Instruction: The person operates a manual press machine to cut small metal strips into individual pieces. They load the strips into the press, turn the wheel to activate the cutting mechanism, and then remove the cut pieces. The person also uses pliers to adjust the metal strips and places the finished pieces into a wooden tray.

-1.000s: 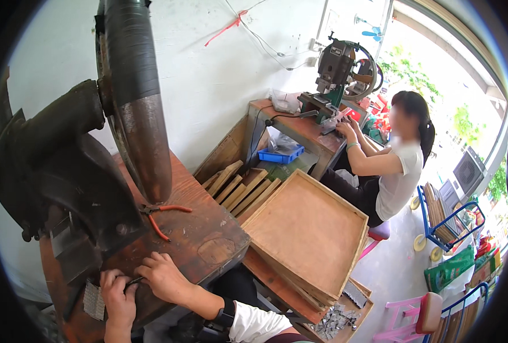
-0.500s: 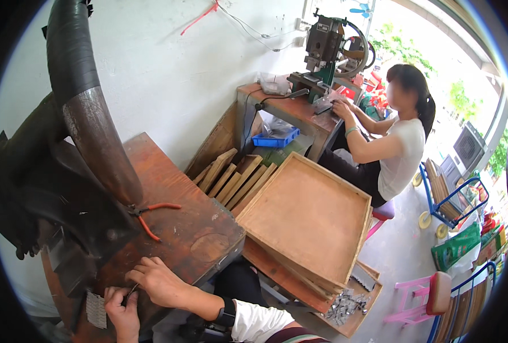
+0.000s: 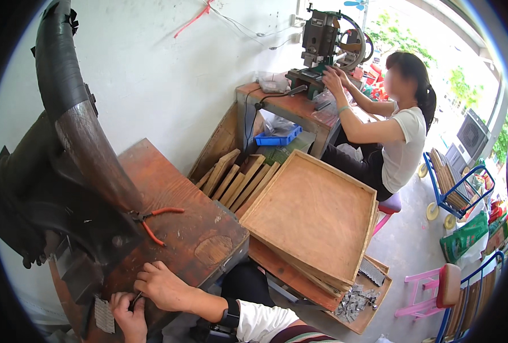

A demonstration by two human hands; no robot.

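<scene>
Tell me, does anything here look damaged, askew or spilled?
The wooden tabletop has a roundish scuffed patch near its corner, breaking up the red-brown surface. The stacked wooden trays sit askew, their edges out of line. Nothing looks plainly spilled: the metal pieces lie heaped in a lower tray.

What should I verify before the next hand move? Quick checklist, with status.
1. Thin piece in the left hand: ok, between thumb and fingers.
2. Right hand at the same piece: ok, fingertips close to it; firm grip, cannot tell.
3. Piece's full shape: cannot tell, fingers cover much of it.
4. Pliers clear of both hands: ok, lying on the workbench.
5. Grey patterned piece near the left hand: ok, just left of it.
</scene>
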